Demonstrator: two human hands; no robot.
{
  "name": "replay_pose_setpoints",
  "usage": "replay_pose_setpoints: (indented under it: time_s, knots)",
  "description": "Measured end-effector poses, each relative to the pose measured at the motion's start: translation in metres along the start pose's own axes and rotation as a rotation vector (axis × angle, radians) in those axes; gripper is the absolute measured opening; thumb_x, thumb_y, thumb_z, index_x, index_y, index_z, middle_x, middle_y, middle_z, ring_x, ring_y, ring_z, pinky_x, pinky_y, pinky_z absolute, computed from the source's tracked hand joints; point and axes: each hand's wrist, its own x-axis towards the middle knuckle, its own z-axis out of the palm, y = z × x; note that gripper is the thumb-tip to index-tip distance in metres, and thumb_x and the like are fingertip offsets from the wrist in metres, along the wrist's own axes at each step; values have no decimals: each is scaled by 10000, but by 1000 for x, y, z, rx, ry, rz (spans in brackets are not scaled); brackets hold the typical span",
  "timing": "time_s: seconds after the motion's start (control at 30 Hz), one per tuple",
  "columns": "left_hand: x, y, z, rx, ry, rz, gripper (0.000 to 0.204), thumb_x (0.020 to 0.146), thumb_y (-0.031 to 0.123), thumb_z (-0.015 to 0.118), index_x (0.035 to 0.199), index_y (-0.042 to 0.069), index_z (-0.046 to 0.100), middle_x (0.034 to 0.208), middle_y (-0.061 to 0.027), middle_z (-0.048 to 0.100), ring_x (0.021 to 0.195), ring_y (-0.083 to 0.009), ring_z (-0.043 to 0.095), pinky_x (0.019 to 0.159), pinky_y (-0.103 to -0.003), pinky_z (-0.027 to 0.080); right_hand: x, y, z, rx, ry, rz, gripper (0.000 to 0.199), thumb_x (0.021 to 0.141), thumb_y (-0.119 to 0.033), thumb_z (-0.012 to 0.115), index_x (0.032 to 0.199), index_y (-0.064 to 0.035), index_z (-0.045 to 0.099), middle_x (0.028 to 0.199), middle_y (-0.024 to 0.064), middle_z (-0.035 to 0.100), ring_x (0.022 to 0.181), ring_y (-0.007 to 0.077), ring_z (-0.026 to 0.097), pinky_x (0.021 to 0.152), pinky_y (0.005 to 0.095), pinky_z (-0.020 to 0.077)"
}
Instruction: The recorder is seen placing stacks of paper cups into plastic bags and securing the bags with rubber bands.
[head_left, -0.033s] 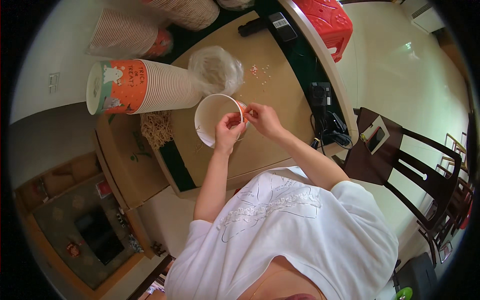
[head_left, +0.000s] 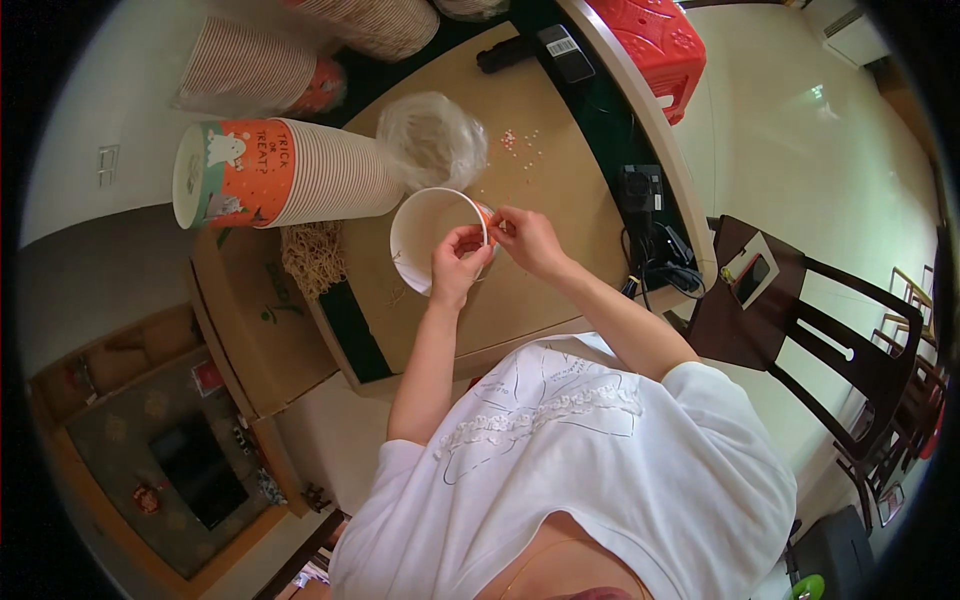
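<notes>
A white-lined paper bucket (head_left: pixel 425 215) with an orange outside lies tipped on the brown board, its mouth toward me and to the left. My left hand (head_left: pixel 458 262) is closed on its rim, fingers inside the mouth. Against the orange outer wall by the rim, my right hand (head_left: pixel 525 238) is pinched; what sits between its fingertips is too small to make out. Left of the bucket lies a long nested stack of orange and green paper buckets (head_left: pixel 320 175). A bundle of thin beige cords (head_left: pixel 312 258) hangs at the table's left edge.
A crumpled clear plastic bag (head_left: pixel 432 140) touches the stack's end. Small pink and white bits (head_left: pixel 515 142) are scattered on the brown board (head_left: pixel 550 110). Black devices with cables (head_left: pixel 665 265) line the right edge. An open cardboard box (head_left: pixel 255 310) stands left; a dark chair (head_left: pixel 810 300) stands right.
</notes>
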Motion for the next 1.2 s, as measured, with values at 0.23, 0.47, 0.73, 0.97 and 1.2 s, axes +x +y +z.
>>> replay_pose_setpoints:
  time_s: [0.23, 0.47, 0.73, 0.97, 1.2]
  knots:
    - [-1, -6, -2, 319, 57, 119, 148, 862, 55, 562, 969, -1, 649, 847, -64, 652, 766, -158, 649, 669, -272, 521, 0, 4, -2, -126, -19, -39, 97, 794, -144, 638, 851, -65, 634, 644, 128, 602, 570, 261, 578, 537, 347, 441]
    - [0, 7, 12, 879, 169, 496, 78, 826, 85, 588, 866, 35, 633, 813, -140, 625, 697, -295, 623, 623, -358, 486, 4, -5, -8, -190, -132, 20, 117, 803, -181, 601, 869, -89, 630, 760, 156, 638, 721, 344, 614, 632, 425, 479]
    - [-1, 0, 6, 596, 210, 331, 64, 850, 30, 531, 885, 21, 584, 757, -112, 638, 676, -191, 652, 585, -320, 520, 1, -12, -16, -153, -231, -25, 167, 774, -159, 629, 918, -73, 627, 790, 163, 637, 731, 325, 619, 632, 404, 481]
    - [0, 2, 10, 333, 224, 338, 130, 854, 8, 524, 971, 17, 581, 767, -88, 651, 717, -161, 663, 639, -304, 540, 0, -16, -16, -104, -237, -31, 180, 769, -129, 626, 929, -47, 628, 782, 166, 634, 712, 306, 620, 622, 374, 480]
    - [-3, 1, 9, 936, 246, 563, 112, 827, 87, 576, 922, 33, 599, 798, -138, 644, 717, -310, 640, 619, -380, 505, 1, -19, -15, -194, -236, -70, 158, 771, -138, 616, 899, -48, 629, 778, 164, 633, 715, 312, 620, 631, 381, 483]
